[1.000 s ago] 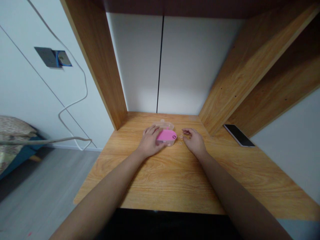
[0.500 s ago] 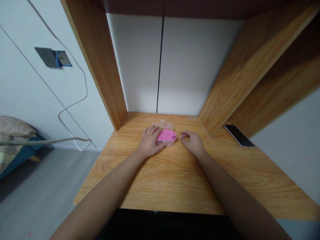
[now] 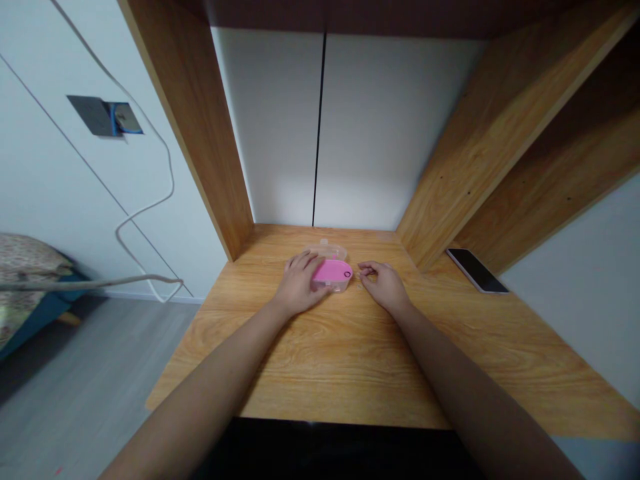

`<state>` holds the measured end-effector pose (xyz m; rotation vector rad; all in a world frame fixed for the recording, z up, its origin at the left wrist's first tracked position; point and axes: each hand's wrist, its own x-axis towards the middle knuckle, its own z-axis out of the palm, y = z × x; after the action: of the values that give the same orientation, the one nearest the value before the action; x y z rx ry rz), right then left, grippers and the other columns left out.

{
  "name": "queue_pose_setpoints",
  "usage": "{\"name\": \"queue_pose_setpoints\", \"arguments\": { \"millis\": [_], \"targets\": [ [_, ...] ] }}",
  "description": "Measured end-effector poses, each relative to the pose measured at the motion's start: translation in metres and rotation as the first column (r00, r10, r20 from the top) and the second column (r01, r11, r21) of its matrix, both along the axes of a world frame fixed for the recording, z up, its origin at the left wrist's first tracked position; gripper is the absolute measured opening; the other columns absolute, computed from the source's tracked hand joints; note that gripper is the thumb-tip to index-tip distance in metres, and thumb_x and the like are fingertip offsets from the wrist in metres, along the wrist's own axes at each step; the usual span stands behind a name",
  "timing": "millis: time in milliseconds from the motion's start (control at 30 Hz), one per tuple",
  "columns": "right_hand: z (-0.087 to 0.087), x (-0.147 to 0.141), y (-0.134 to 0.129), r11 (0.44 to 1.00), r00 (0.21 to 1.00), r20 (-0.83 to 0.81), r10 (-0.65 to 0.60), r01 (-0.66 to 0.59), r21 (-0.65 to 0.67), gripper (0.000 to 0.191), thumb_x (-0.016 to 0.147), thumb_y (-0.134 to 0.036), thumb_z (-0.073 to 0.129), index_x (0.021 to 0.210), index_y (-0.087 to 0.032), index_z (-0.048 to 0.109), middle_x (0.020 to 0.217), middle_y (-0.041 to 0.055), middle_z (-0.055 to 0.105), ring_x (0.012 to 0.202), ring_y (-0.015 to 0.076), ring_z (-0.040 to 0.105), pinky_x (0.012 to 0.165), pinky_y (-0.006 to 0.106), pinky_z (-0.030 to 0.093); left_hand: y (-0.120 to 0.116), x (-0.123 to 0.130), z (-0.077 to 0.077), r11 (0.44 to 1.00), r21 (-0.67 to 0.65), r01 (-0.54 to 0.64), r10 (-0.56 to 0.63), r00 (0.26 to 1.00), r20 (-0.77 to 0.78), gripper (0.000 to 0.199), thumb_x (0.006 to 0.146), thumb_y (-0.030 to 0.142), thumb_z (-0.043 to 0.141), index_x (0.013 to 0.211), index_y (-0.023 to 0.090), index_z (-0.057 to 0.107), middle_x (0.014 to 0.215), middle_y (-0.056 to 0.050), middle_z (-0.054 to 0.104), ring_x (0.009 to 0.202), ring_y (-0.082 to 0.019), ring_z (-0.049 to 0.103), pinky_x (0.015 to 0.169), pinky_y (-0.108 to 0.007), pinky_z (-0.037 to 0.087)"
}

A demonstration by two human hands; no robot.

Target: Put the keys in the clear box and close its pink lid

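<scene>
- my left hand (image 3: 300, 285) lies over the end of the clear box with a pink lid (image 3: 333, 273), fingers curled onto it
- my right hand (image 3: 385, 287) sits just beside the box, finger and thumb pinched together; i can't tell if they hold anything
- the box rests on the wooden tabletop (image 3: 350, 373)
- a black phone (image 3: 477, 270) lies well off to my right

dim indoor lt, soft shadows, fisheye warp at edges, mild blur
</scene>
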<state>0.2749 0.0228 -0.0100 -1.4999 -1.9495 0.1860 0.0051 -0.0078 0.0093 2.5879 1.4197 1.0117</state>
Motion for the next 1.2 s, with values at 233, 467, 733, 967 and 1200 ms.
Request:
{"name": "queue_pose_setpoints", "arguments": {
  "millis": [233,467,733,967,1200],
  "targets": [
    [0.0007,-0.0013,-0.0001,1.000,0.998,-0.056,0.008,-0.010,-0.023,0.027,0.082,-0.021,0.062,0.107,-0.018,0.071,0.091,0.0055,0.076,0.087,0.0202,0.068,0.089,0.036,0.052,0.0005,-0.0007,-0.0009,1.000,-0.007,0.003,-0.003,1.000,0.003,0.071,0.080,0.057,0.070,0.137,0.018,0.053,0.145,-0.016,0.052,0.139,-0.034,0.041,0.116,-0.053,0.030],
    [0.0027,-0.0064,-0.0029,0.996,0.993,-0.092,0.070,-0.075,-0.052,0.026,0.083,-0.024,0.063,0.107,-0.019,0.070,0.092,0.0052,0.075,0.087,0.0193,0.068,0.087,0.034,0.052,0.0002,-0.0007,0.0001,1.000,-0.012,0.001,-0.001,1.000,-0.001,0.071,0.081,0.057,0.068,0.138,0.018,0.052,0.144,-0.016,0.052,0.139,-0.034,0.042,0.116,-0.054,0.030],
    [0.0057,-0.0063,-0.0053,0.997,0.996,-0.050,0.073,-0.074,-0.018,0.024,0.082,-0.023,0.064,0.105,-0.021,0.070,0.089,0.0034,0.075,0.088,0.0200,0.067,0.087,0.035,0.051,-0.0012,0.0001,0.0021,1.000,-0.011,0.003,-0.003,1.000,0.009,0.071,0.080,0.058,0.069,0.137,0.018,0.053,0.143,-0.016,0.053,0.139,-0.034,0.043,0.116,-0.053,0.030],
    [0.0043,-0.0052,-0.0038,0.998,0.998,-0.038,0.053,-0.054,-0.023,0.027,0.080,-0.021,0.063,0.106,-0.020,0.070,0.087,0.0032,0.075,0.085,0.0197,0.067,0.086,0.033,0.050,-0.0007,0.0003,0.0002,1.000,-0.017,0.001,-0.001,1.000,0.008,0.071,0.080,0.057,0.069,0.138,0.019,0.052,0.145,-0.015,0.052,0.139,-0.034,0.042,0.116,-0.054,0.030],
    [0.0008,-0.0051,-0.0036,0.998,0.999,0.006,0.043,-0.043,-0.036,0.025,0.079,-0.025,0.065,0.103,-0.023,0.072,0.086,0.0021,0.076,0.086,0.0207,0.067,0.085,0.035,0.050,-0.0008,-0.0001,0.0021,1.000,-0.013,0.002,-0.002,1.000,0.011,0.071,0.081,0.057,0.069,0.137,0.018,0.052,0.143,-0.016,0.053,0.138,-0.034,0.043,0.116,-0.053,0.031]
  ]
}}
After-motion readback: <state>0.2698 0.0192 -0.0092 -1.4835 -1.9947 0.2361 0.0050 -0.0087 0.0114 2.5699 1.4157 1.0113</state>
